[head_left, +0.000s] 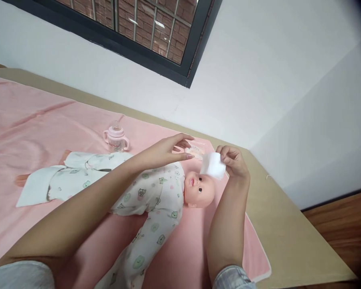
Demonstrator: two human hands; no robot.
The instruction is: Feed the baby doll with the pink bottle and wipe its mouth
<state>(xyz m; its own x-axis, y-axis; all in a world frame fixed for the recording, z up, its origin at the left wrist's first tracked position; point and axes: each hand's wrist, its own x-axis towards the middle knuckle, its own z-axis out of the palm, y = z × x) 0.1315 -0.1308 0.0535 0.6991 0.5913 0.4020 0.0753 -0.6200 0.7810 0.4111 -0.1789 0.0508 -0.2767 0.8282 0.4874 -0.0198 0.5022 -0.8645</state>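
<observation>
A baby doll (150,188) in white printed pyjamas lies on its back, its bald head (201,190) pointing right. My right hand (233,160) pinches a white tissue (213,165) by its right edge and holds it just over the far side of the doll's head. My left hand (171,151) hovers above the doll's shoulder with fingers apart and nothing in them. Beyond its fingertips lies a small, pale, see-through packet (195,151), partly hidden by the hand and the tissue.
A pink baby bottle (116,137) with two handles stands beyond the doll's legs. Under everything, a pink blanket (42,108) covers much of the wooden table (276,224). A white wall (243,72) with a dark-framed window (186,60) rises behind.
</observation>
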